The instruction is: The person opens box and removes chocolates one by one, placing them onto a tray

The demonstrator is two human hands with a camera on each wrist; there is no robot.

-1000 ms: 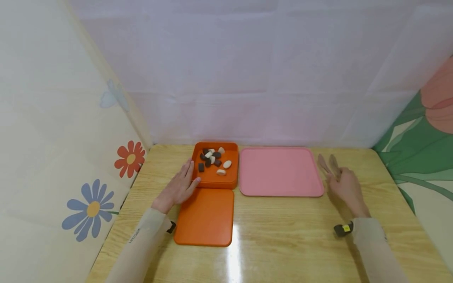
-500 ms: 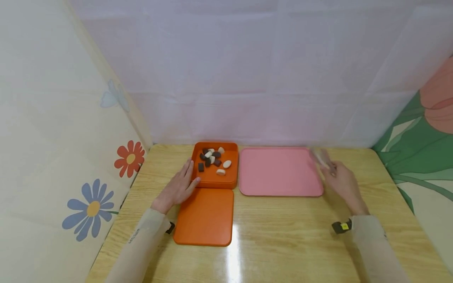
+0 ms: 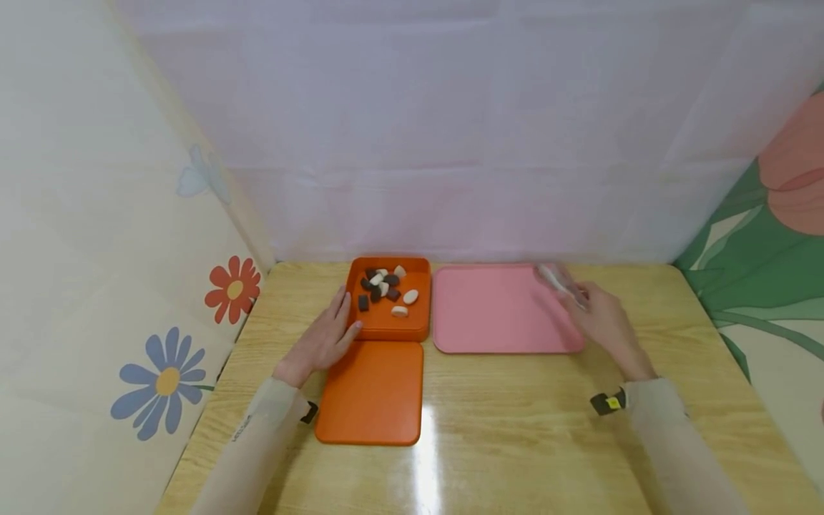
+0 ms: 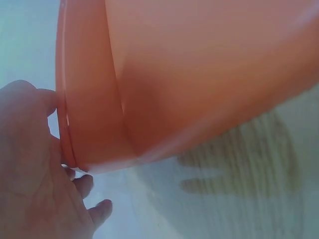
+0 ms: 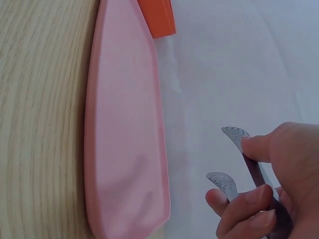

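Observation:
Against the left side of an orange box (image 3: pixel 412 332) lies my left hand (image 3: pixel 320 342), its fingers extended along the wall and its thumb near the front corner. Several small dark and white pieces (image 3: pixel 410 296), some like pebbles, are scattered in the box. My right hand (image 3: pixel 604 322) grips metal tongs (image 3: pixel 561 285) over the right end of a pink tray (image 3: pixel 496 311). The right wrist view shows the perforated, spoon-like tips (image 5: pixel 223 180) of the tongs standing apart, with nothing between them.
A flat orange lid (image 3: pixel 370 393) lies on the wooden table (image 3: pixel 508 422) just in front of the box. The tray stands right beside the box. A pale cloth wall (image 3: pixel 450 143) rises behind, and flower-printed walls (image 3: pixel 58 250) flank the table.
My right hand has lifted the tongs and carried them leftward, from beside the tray to above its right end. The left hand has stayed at the box.

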